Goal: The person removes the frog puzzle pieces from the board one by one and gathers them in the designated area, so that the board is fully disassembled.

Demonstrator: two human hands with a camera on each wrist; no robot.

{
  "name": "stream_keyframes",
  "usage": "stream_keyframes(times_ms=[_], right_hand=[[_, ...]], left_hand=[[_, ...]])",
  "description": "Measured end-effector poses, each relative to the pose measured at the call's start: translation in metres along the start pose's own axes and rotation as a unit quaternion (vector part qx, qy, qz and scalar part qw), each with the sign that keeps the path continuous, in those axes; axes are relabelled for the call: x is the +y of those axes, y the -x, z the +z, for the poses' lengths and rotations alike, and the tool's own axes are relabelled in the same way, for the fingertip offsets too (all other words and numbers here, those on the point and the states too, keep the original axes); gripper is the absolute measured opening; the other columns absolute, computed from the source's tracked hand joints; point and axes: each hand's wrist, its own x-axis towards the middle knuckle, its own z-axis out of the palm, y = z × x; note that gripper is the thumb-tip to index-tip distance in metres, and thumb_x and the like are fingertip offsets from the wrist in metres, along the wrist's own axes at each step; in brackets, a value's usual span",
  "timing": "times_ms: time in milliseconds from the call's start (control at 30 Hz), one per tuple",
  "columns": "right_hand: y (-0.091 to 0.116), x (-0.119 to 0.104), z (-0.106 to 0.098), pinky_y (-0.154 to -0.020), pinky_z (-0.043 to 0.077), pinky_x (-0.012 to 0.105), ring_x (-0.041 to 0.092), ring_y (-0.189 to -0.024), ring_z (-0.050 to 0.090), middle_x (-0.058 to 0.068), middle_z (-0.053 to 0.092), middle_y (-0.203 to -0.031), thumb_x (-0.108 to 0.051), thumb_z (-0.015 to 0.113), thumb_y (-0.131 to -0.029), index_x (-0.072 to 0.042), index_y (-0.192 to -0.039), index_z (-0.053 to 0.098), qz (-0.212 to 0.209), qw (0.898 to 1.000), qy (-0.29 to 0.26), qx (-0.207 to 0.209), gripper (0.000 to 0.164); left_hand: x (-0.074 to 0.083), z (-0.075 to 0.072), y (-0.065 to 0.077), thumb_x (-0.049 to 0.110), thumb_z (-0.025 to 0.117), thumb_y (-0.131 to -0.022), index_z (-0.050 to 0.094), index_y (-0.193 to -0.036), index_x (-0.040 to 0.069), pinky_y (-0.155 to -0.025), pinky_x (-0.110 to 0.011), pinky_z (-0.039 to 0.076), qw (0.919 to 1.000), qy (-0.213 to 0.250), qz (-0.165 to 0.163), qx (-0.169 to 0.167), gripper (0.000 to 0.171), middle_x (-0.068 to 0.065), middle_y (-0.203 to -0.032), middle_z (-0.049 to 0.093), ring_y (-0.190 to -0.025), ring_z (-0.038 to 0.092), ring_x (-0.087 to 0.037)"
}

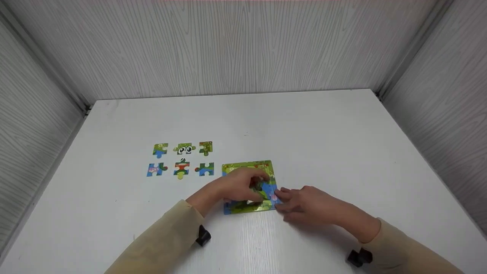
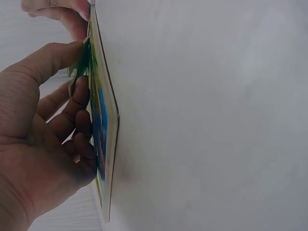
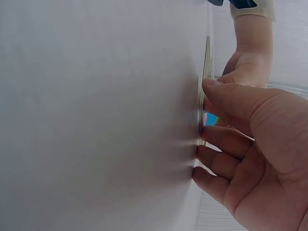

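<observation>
A square picture puzzle board (image 1: 273, 172) with a green and blue rim lies flat on the table. Above its middle, my left hand (image 1: 239, 184) pinches a green puzzle piece (image 2: 82, 63) between thumb and fingers, the piece standing tilted off the board. The hand hides much of the board's inside. At the board's right edge, my right hand (image 1: 314, 205) rests its fingertips, fairly straight, against the rim and the table. In the right wrist view, the right thumb (image 3: 231, 94) touches the board's edge.
Left of the board, several loose puzzle pieces lie in two rows, among them one with cartoon eyes (image 1: 185, 149) and a red and green one (image 1: 182, 168). The white table (image 1: 304, 125) is enclosed by wood-grain panels at the back and both sides.
</observation>
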Motion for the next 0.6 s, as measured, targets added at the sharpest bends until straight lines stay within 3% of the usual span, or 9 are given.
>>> stream_keyframes(times_ms=[300, 600], right_hand=[[0.001, -0.0018, -0.0019, -0.098, 0.053, 0.056, 0.033, -0.14, 0.056, 0.012, 0.054, -0.155, -0.024, 0.072, -0.103, -0.017, -0.137, 0.074, 0.007, 1.0, -0.004, -0.002, 0.035], [-0.0006, -0.0015, -0.0008, -0.097, 0.054, 0.053, 0.028, -0.141, 0.055, 0.011, 0.055, -0.155, -0.022, 0.074, -0.101, -0.017, -0.136, 0.074, 0.01, 1.0, -0.009, -0.003, 0.036]], left_hand=[[-0.002, -0.0032, 0.0008, 0.023, 0.081, -0.091, 0.069, -0.134, 0.017, -0.085, -0.033, 0.05, 0.9998, 0.018, -0.001, 0.011, 0.045, 0.004, -0.103, 0.062, -0.095, 0.055, -0.016], [0.0013, -0.009, 0.0059, 0.015, 0.076, -0.095, 0.068, -0.137, 0.015, -0.092, -0.035, 0.051, 0.9983, 0.048, -0.006, 0.032, 0.043, 0.002, -0.112, 0.065, -0.101, 0.057, -0.019]])
